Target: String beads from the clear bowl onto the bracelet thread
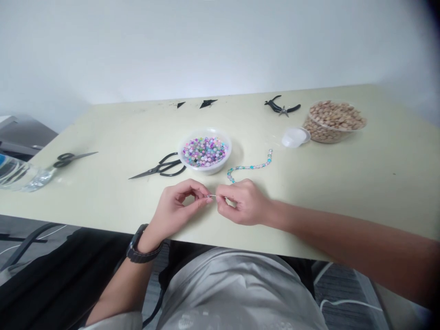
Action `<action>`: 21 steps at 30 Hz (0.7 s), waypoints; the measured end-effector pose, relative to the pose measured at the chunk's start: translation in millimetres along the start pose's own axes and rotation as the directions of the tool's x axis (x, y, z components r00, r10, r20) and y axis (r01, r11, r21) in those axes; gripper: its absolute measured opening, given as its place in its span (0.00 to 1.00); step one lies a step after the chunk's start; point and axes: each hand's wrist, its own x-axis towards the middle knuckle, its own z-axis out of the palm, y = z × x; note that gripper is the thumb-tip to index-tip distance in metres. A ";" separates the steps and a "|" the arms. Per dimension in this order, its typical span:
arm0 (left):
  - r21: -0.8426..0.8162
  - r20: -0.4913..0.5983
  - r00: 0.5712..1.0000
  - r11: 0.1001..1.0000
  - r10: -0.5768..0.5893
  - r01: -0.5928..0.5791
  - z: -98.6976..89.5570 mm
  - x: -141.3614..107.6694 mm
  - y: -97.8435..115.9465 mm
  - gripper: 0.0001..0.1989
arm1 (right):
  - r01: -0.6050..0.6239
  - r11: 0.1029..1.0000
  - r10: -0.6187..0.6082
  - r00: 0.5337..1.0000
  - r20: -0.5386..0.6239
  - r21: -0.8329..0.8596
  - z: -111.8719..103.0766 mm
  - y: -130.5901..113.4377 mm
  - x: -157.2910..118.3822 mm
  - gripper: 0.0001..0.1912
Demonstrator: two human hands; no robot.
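Note:
My left hand (182,204), wearing a dark watch at the wrist, pinches a tiny pale bead (209,196) between thumb and fingertips. Facing it, my right hand (242,201) is closed on a thin, light string (213,195) whose end meets the bead; whether it passes through I cannot tell. A strand of blue, pink and clear beads (249,167) curves across the table just behind my right hand. Beyond my hands stands a white bowl (225,160) filled with purple, pink, green and white beads (205,151).
Black-handled scissors (156,170) touch the bowl's left side. Another pair of scissors (68,158) and a plastic bottle (25,174) lie far left. Pliers (282,106), a small white dish (294,137) and a clear tub (319,133) of brown nut-like pieces are right. Black scraps (207,103) lie behind.

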 end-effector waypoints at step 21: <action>-0.034 0.025 0.999 0.999 0.042 -0.041 0.1 1.9 -2.9 0.06 | -0.004 1.000 0.005 0.999 0.035 -0.016 1.6 0.6 -0.8 0.09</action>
